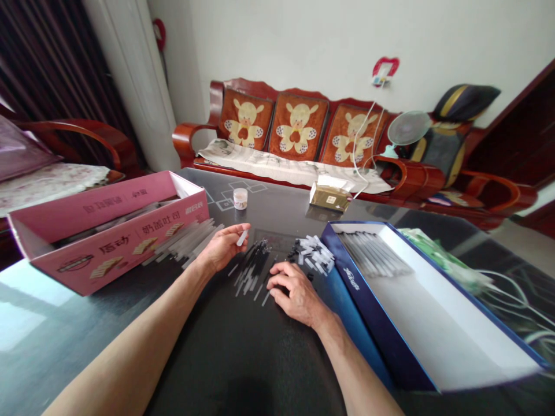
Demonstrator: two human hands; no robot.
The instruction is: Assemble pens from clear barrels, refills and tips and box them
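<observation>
My left hand (224, 247) pinches a short white plastic tube (242, 237) between thumb and fingers, above the dark tabletop (243, 358). My right hand (295, 292) rests curled on the table, its fingertips beside a loose spread of thin black-and-clear pen refill parts (251, 267). Whether those fingers hold a piece is hidden. Just beyond it lies a heap of short white tubes (314, 253). Long clear sticks (186, 242) spill from the open pink food box (108, 240) on the left. Long refills (373, 254) lie in the open blue-rimmed white box (416, 300) on the right.
A small jar with a pale lid (240, 198) and a tissue packet in a brown holder (330, 196) stand on the far table. White cables (511, 294) and a green bundle (442, 257) lie at right. A wooden sofa (295, 133) stands behind.
</observation>
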